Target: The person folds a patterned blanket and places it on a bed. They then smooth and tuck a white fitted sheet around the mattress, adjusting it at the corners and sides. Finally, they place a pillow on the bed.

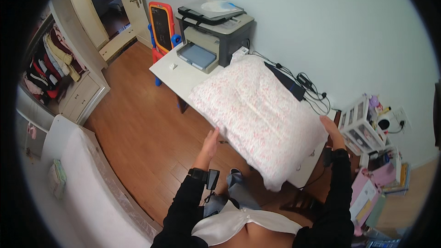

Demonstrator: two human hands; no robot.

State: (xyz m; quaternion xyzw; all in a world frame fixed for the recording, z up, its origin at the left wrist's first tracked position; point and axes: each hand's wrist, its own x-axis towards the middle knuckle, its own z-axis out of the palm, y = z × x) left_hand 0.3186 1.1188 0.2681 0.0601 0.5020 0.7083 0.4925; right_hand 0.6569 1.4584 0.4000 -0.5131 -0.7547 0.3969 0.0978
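Observation:
A plump pillow (256, 110) in a white cover with a pale pink pattern is above a white desk (165, 65), hiding much of its top. Its near corner hangs past the desk's front edge. My left hand (209, 146) is at the pillow's left edge, thumb up against the fabric. On the opposite side, my right hand (333, 131) holds the right edge near a corner. Some fingers of both hands are hidden by the pillow. Both wrists wear black straps with small devices.
A printer (217, 36) with a folder on top stands at the desk's far left. Behind the pillow lie a dark flat device (284, 81) and tangled cables (306, 82). White plastic drawers (361, 127) stand at right. A bed (93, 186) is at left, an open wardrobe (51, 65) beyond.

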